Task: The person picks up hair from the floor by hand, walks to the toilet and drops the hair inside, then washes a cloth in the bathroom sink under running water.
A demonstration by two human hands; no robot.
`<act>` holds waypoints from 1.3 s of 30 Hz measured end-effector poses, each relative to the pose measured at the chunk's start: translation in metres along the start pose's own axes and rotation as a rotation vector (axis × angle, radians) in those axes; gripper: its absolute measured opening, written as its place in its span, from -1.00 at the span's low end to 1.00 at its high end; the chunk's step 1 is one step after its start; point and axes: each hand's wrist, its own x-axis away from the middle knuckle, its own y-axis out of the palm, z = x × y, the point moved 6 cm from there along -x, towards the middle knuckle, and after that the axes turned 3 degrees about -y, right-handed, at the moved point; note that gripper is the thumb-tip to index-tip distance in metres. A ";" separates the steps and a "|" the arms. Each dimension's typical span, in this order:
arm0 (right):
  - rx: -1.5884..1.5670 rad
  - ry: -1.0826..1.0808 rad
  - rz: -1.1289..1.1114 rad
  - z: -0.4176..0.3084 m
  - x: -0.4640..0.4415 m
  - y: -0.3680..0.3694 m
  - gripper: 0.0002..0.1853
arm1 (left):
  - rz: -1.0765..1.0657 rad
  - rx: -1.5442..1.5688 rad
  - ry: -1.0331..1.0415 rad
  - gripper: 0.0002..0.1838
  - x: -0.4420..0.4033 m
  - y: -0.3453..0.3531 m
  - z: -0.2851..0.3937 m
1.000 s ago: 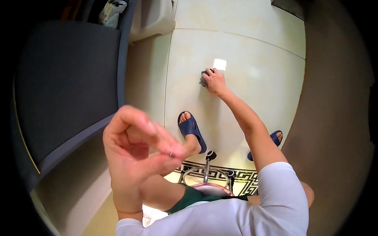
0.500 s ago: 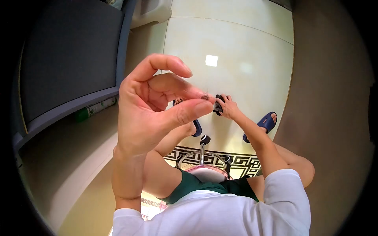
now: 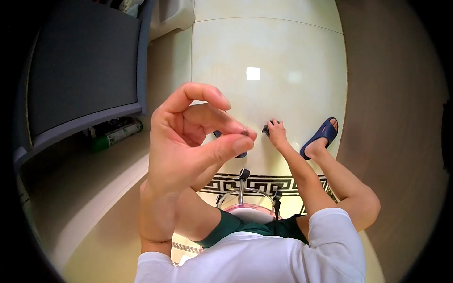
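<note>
Raised close to the camera, my left hand (image 3: 188, 132) pinches a small dark tuft of hair (image 3: 244, 132) between thumb and index finger, its other fingers curled. Lower down, near the floor, my right hand (image 3: 277, 132) has its fingers closed over a small black object (image 3: 267, 128). The fingers cover most of that object, so its kind cannot be made out. Between my legs is a low stool with a chrome ring frame (image 3: 241, 191), black casters (image 3: 244, 174) and a pink-edged seat (image 3: 250, 213).
At left stands a dark grey cabinet (image 3: 85, 56), with a green-and-white can (image 3: 118, 135) lying beneath it. A pale plastic piece (image 3: 172, 21) stands beyond. My foot in a blue slipper (image 3: 321, 137) rests at right on the glossy tiles (image 3: 264, 47), near a patterned black border (image 3: 283, 185).
My left hand has lowered slightly in view, still pinching the tuft. My right hand and the black object have shifted slightly right, with the fingers covering more of it. The view has shifted.
</note>
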 end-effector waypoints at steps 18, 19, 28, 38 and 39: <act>-2.132 0.520 0.160 0.109 0.176 -0.002 -0.66 | -0.141 -0.039 -0.065 -0.66 0.022 0.056 -0.042; -2.188 0.519 0.194 0.111 0.181 0.001 -0.66 | -0.151 -0.036 -0.051 -0.66 0.026 0.059 -0.044; -2.533 0.419 0.139 0.096 0.198 0.032 -0.59 | -0.130 -0.073 -0.121 -0.66 0.026 0.042 -0.074; -2.419 0.135 -0.029 0.034 0.160 -0.025 -0.40 | -0.436 -0.432 -0.414 -0.67 0.054 0.059 -0.164; -2.431 0.036 -0.074 0.021 0.156 -0.043 -0.40 | -0.416 -0.394 -0.389 -0.66 0.052 0.056 -0.174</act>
